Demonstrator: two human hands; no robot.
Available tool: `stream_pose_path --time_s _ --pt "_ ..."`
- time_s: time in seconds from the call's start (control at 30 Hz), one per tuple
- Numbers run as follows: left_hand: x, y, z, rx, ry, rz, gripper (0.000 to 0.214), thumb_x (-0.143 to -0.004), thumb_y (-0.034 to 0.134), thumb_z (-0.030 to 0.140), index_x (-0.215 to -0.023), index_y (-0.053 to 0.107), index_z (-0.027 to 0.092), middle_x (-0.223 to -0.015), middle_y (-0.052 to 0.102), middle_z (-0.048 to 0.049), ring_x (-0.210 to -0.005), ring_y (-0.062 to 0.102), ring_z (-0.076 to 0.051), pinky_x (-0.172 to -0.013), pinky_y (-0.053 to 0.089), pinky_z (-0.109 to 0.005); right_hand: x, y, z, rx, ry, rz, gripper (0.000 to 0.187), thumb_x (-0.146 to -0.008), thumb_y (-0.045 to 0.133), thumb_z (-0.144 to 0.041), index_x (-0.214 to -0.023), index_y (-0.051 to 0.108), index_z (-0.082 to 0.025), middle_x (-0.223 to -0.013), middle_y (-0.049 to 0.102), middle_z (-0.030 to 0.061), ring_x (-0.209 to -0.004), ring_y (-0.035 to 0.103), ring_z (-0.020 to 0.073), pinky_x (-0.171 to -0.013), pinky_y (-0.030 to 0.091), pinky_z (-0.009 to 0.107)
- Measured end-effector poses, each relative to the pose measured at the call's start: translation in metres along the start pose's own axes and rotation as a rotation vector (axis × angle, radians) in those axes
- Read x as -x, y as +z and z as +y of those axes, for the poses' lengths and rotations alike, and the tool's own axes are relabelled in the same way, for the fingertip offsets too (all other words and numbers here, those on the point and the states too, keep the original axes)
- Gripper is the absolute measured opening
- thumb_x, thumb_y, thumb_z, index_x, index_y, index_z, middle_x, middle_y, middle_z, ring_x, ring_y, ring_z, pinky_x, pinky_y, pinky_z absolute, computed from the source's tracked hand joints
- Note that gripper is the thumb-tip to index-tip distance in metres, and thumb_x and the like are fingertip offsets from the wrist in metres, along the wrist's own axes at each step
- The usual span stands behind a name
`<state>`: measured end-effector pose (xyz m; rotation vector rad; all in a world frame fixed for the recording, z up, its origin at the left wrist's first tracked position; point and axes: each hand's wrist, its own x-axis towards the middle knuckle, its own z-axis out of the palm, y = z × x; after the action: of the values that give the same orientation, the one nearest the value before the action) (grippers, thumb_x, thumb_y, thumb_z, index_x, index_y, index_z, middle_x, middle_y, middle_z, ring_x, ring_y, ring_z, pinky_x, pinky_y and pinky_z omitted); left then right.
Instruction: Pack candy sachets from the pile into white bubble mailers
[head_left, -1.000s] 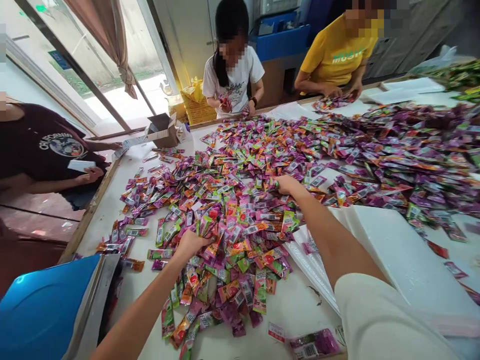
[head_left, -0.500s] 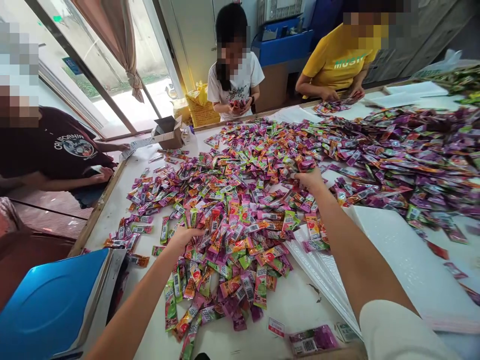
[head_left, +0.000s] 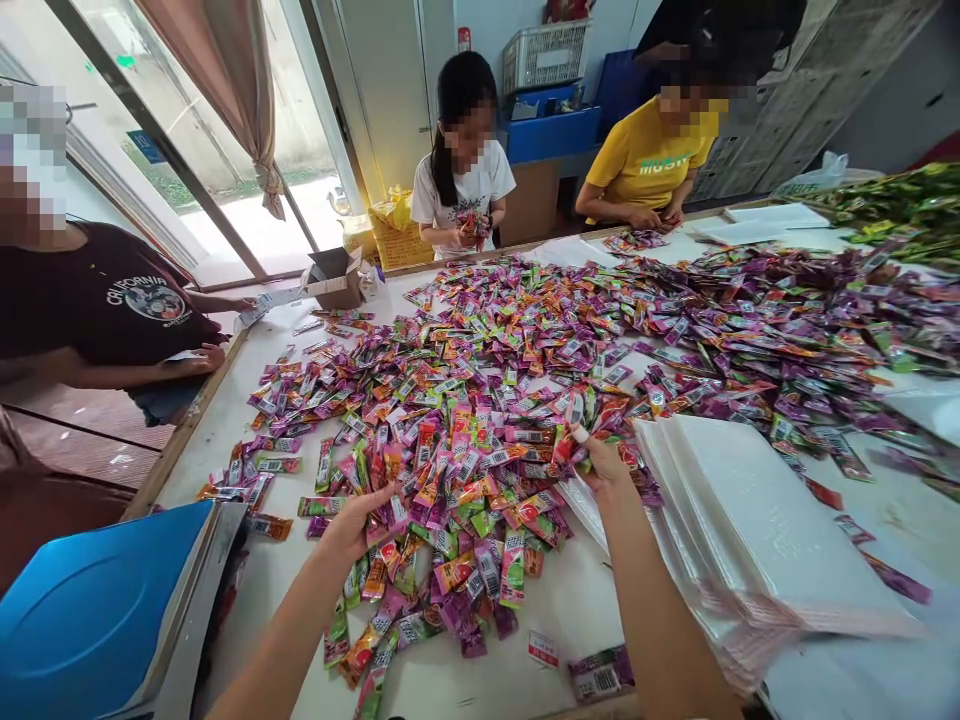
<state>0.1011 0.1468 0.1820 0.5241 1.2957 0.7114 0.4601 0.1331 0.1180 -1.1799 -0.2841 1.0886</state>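
Rounded blue plastic cover (head_left: 97, 600), lower left, cut by the left edge; glossy purple-and-green packet (head_left: 596, 674), bottom centre, partly hidden by the bare right forearm (head_left: 656, 610); small red-and-white paper label (head_left: 544, 648), print illegible.

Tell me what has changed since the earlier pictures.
The right hand, holding packets, has drawn back toward the wearer from farther across the pile. A white-shirted co-worker has brought both hands, first apart, together around a bunch. The left hand stays at the pile's near left side, also holding packets; the cardboard box and blue object are where they were.
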Motion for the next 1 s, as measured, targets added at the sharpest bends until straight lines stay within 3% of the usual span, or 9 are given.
stream_pose_path --time_s 0.1,0.23,0.33,0.47,0.6,0.7,0.9,1.0 --pt "0.006 0.018 0.003 -0.083 -0.039 -0.010 0.016 -0.050 0.079 0.018 -0.055 0.065 0.012 -0.054 0.067 -0.0044 -0.048 0.061 -0.014 -0.047 0.052 -0.023 -0.001 -0.014 -0.006 -0.030 0.024 0.063 0.036 -0.039 0.077 -0.015 -0.068 0.056 -0.019 -0.053 0.062 -0.0043 -0.040 0.055 0.0136 -0.032 0.044 0.022" --pt "0.000 0.057 0.017 -0.171 0.044 0.108 0.018 -0.046 0.079 0.023 -0.056 0.068 0.013 -0.057 0.068 -0.0041 -0.052 0.061 -0.016 -0.046 0.048 -0.024 -0.025 -0.030 -0.028 0.064 -0.056 0.176 0.030 -0.046 0.074 -0.018 -0.070 0.056 -0.019 -0.051 0.059 -0.0048 -0.041 0.053 0.0130 -0.036 0.046 0.025" --pt "-0.009 0.085 0.016 -0.268 0.041 0.134 0.025 -0.043 0.081 0.027 -0.063 0.071 0.014 -0.077 0.074 -0.0084 -0.074 0.067 -0.023 -0.050 0.047 -0.025 -0.043 -0.032 -0.033 0.428 -0.231 0.150 0.032 -0.046 0.074 -0.018 -0.073 0.057 -0.019 -0.060 0.063 -0.0024 -0.052 0.058 0.0166 -0.046 0.050 0.029" --pt "-0.021 0.101 -0.002 -0.341 -0.004 0.024 0.026 -0.043 0.080 0.032 -0.061 0.072 0.016 -0.090 0.075 -0.0101 -0.096 0.063 -0.029 -0.058 0.049 -0.028 -0.070 -0.025 -0.039 1.045 -0.463 0.063 0.030 -0.053 0.067 -0.015 -0.082 0.059 -0.020 -0.076 0.068 0.0023 -0.074 0.063 0.0240 -0.066 0.051 0.036" --pt "-0.035 0.098 -0.014 -0.331 -0.017 -0.065 0.025 -0.043 0.079 0.034 -0.060 0.072 0.017 -0.089 0.075 -0.0104 -0.105 0.060 -0.032 -0.074 0.050 -0.034 -0.100 -0.012 -0.047 1.363 -0.504 -0.117 0.038 -0.051 0.058 -0.006 -0.087 0.062 -0.018 -0.090 0.070 0.0086 -0.090 0.062 0.0285 -0.077 0.047 0.034" --pt "-0.046 0.081 -0.011 -0.355 0.011 0.091 0.023 -0.041 0.080 0.027 -0.060 0.072 0.017 -0.093 0.074 -0.0110 -0.107 0.059 -0.034 -0.080 0.049 -0.037 -0.112 -0.007 -0.044 1.456 -0.460 -0.214 0.039 -0.049 0.057 -0.005 -0.086 0.063 -0.017 -0.087 0.070 0.0091 -0.088 0.062 0.0278 -0.075 0.046 0.031" --pt "-0.054 0.040 0.024 -0.258 0.179 0.436 0.029 -0.038 0.082 0.027 -0.061 0.070 0.014 -0.086 0.073 -0.0120 -0.091 0.064 -0.030 -0.066 0.049 -0.035 -0.112 -0.017 -0.037 1.341 -0.356 -0.172 0.021 -0.052 0.063 -0.016 -0.073 0.060 -0.016 -0.058 0.061 0.0026 -0.059 0.057 0.0207 -0.052 0.044 0.027" --pt "-0.060 0.047 0.038 -0.207 0.267 0.415 0.032 -0.036 0.083 0.025 -0.064 0.070 0.015 -0.081 0.073 -0.0075 -0.081 0.065 -0.025 -0.064 0.048 -0.032 -0.105 -0.011 -0.039 1.049 -0.296 -0.064 0.020 -0.049 0.065 -0.018 -0.067 0.056 -0.017 -0.055 0.056 -0.0003 -0.055 0.053 0.0176 -0.049 0.043 0.028"
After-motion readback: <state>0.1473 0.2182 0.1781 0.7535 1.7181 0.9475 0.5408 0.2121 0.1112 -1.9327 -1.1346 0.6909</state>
